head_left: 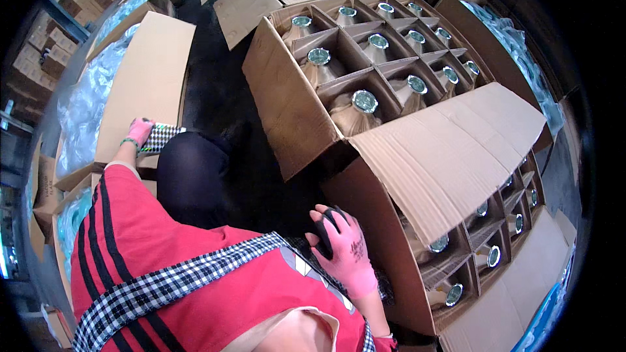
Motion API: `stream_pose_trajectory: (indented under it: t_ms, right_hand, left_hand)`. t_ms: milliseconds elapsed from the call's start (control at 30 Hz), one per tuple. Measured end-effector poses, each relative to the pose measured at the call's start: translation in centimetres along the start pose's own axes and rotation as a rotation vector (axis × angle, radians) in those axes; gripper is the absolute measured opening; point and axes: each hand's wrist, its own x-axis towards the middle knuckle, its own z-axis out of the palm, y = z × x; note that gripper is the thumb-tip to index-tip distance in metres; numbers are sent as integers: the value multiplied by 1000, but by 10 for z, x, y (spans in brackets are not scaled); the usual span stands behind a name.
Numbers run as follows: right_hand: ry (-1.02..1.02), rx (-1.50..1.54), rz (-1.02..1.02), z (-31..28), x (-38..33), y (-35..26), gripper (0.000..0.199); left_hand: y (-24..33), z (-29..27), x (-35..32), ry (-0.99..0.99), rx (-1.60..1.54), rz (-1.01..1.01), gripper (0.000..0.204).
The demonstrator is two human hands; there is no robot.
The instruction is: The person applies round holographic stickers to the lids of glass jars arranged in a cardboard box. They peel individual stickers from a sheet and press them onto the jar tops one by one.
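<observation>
The left hand (139,132), in a pink glove, reaches out to the person's left and closes on a small checkered pad (160,137), fingers curled over its near end. The pad lies on the edge of a flat brown box (147,78), which stretches away beyond the hand. Left of that hand lies clear plastic wrap (85,111). Between the two hands sit the person's dark knee (192,179) and the black floor (222,85).

The right hand (342,244), also in a pink glove, is curled around a small black object (329,225); what that object is cannot be told. The hand hovers at the near corner of an open carton (391,248), touching or just beside its wall. Right of the hand, the carton's cardboard cells hold bottles (454,294) with silver caps, lying with caps towards the camera. A folded flap (450,150) covers the cells above the hand. Beyond that flap a second open carton (287,104) holds more capped bottles (364,102) in dividers, well apart from either hand.
</observation>
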Motion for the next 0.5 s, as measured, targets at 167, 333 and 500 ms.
stream_pose_trajectory:
  t_ms: [167, 333, 500]
  right_hand:
    - [198, -139, 101, -1, 24, -2, 45]
    - [359, -307, 227, 3, 54, -6, 39]
    - [483, -440, 428, 16, 108, -7, 37]
  left_hand:
    - [-76, 19, 21, -151, 527, 17, 41]
    - [-107, 8, 47, -140, 506, 195, 36]
    - [-185, 7, 92, -393, 737, 91, 30]
